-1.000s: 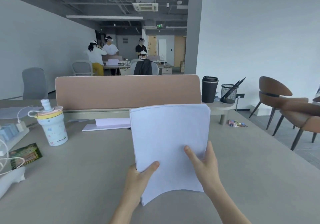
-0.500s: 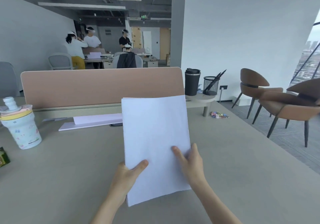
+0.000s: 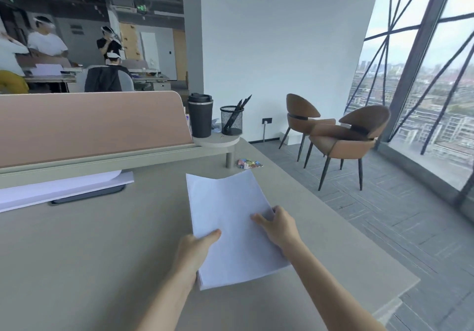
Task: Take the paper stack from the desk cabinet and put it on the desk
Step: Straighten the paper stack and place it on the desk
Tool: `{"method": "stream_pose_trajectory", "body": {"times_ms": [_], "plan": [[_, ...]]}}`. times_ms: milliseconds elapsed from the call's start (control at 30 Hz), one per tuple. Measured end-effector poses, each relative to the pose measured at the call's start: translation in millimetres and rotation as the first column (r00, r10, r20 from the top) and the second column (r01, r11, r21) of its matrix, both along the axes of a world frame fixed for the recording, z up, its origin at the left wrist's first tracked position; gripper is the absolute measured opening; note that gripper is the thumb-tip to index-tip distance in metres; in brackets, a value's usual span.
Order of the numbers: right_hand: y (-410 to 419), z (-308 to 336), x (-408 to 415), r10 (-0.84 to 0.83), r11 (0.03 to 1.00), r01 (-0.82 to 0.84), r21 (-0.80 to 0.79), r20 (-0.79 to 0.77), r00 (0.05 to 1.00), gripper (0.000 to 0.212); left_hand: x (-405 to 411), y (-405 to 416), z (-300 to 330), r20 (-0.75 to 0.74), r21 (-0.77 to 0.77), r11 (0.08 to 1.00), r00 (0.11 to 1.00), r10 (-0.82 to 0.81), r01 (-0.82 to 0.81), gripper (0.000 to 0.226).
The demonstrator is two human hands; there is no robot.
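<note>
- The paper stack (image 3: 230, 225) lay low over the right part of the grey table (image 3: 77, 266), its far edge curled upward; whether its underside rested fully on the surface could not be told.
- The left hand (image 3: 196, 250) gripped the stack's near-left edge, thumb on top and fingers hidden beneath.
- The right hand (image 3: 278, 225) clasped the right edge, fingers curled over the top sheet.
- The top sheet was blank; no writing could be read on it.
- Far left, under the pink divider panel (image 3: 89, 125), lay other white sheets (image 3: 64, 187) over a dark flat device (image 3: 87, 195).
- On a small raised shelf (image 3: 218, 142) at the divider's right end stood a black tumbler (image 3: 200, 115) and a mesh pen holder (image 3: 232, 120), with no legible label on either.
- A small colourful packet (image 3: 250, 163) lay on the table beyond the stack; its print was too small to read.
- Two brown chairs (image 3: 343, 130) stood to the right near the window.
</note>
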State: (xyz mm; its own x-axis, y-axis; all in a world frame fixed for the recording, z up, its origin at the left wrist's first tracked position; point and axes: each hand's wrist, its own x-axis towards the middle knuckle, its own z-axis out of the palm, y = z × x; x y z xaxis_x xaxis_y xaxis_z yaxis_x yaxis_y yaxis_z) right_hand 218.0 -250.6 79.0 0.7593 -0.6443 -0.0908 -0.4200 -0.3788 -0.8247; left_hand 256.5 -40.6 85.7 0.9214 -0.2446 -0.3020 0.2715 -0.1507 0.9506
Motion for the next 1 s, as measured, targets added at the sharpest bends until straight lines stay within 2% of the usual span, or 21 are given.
{"method": "stream_pose_trajectory", "body": {"times_ms": [200, 300, 467, 567, 600, 667, 767, 1000], "plan": [[-61.8, -16.0, 22.0, -0.02, 0.994, 0.007, -0.112, -0.117, 0.993, 0.046, 26.9, -66.6, -14.7, 0.035, 0.111, 0.994, 0.999, -0.001, -0.003, 0.021], [-83.7, -19.7, 37.3, 0.004, 0.973, -0.054, -0.224, -0.217, 0.976, 0.046, 41.9, -92.1, -21.8, 0.147, 0.237, 0.969, 0.988, 0.037, -0.071, 0.025], [-113.7, -19.6, 69.1, 0.02, 0.935, -0.118, -0.335, -0.28, 0.96, 0.046, 66.6, -127.0, -32.9, 0.354, 0.419, 0.886, 0.934, 0.041, -0.198, 0.018], [-128.5, -20.7, 86.4, -0.003, 0.915, -0.118, -0.386, -0.299, 0.954, 0.055, 76.5, -143.9, -45.2, 0.442, 0.497, 0.825, 0.897, 0.027, -0.27, 0.059], [-132.1, -21.8, 90.4, -0.014, 0.906, -0.114, -0.407, -0.299, 0.954, 0.056, 78.3, -147.9, -48.0, 0.479, 0.514, 0.803, 0.877, 0.023, -0.302, 0.065], [-136.6, -25.2, 96.7, -0.032, 0.883, -0.109, -0.456, -0.291, 0.956, 0.058, 83.4, -155.1, -52.1, 0.533, 0.556, 0.759, 0.846, -0.014, -0.338, 0.062], [-140.9, -28.7, 102.4, -0.054, 0.847, -0.1, -0.521, -0.273, 0.961, 0.057, 94.3, -166.7, -55.8, 0.532, 0.645, 0.683, 0.843, -0.079, -0.344, 0.053], [-154.4, -24.2, 105.2, -0.072, 0.818, -0.122, -0.562, -0.31, 0.948, 0.055, 100.5, -186.4, -61.3, 0.526, 0.713, 0.609, 0.84, -0.135, -0.348, 0.048]]}}
